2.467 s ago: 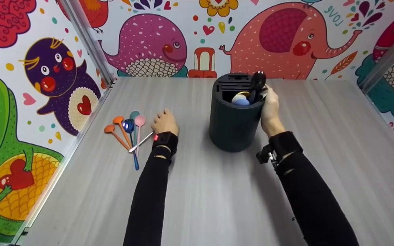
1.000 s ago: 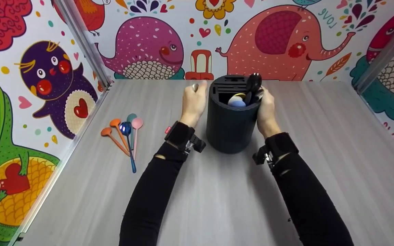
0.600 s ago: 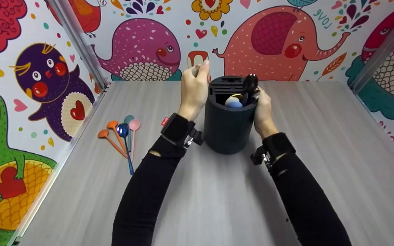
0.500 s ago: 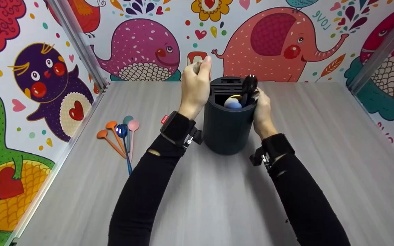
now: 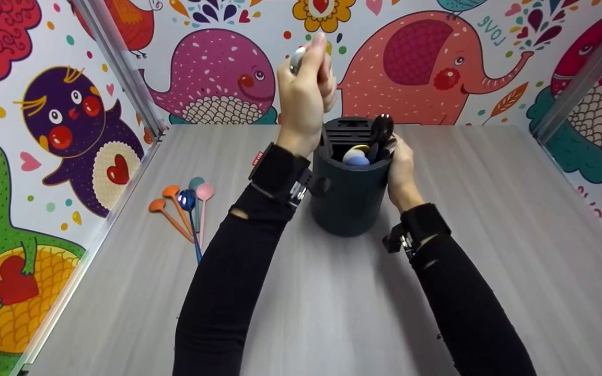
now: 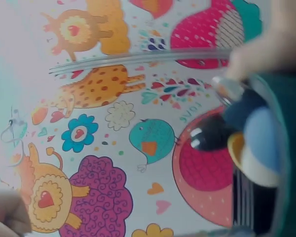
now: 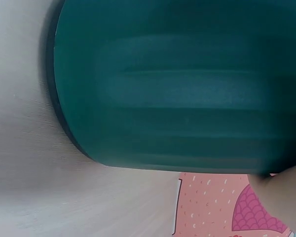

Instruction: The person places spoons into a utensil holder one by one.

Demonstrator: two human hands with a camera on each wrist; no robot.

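My left hand (image 5: pixel 306 94) is raised above the left side of a dark green utensil holder (image 5: pixel 350 201). It grips a metal spoon (image 5: pixel 296 60); only a shiny rounded end shows above the fist, the rest being hidden. My right hand (image 5: pixel 403 169) holds the holder by its right side near the rim. Inside the front opening stand a blue round-ended utensil (image 5: pixel 356 161), a yellow-edged one (image 5: pixel 360 149) and a black spoon-like utensil (image 5: pixel 382 128). The right wrist view is mostly filled by the holder's wall (image 7: pixel 177 94), with part of the right hand (image 7: pixel 283 197) at its edge.
On the left of the grey table (image 5: pixel 290 324) lies a loose fan of spoons: two orange ones (image 5: pixel 171 191), a blue metallic one (image 5: pixel 186 199), a teal one (image 5: pixel 196 183) and a pink one (image 5: pixel 205 191). Printed panels (image 5: pixel 217 78) stand at the back and sides.
My left hand took the metal spoon from the spoons at the left, carried it right to the holder, and has risen higher in the last half second. The right hand stays on the holder.
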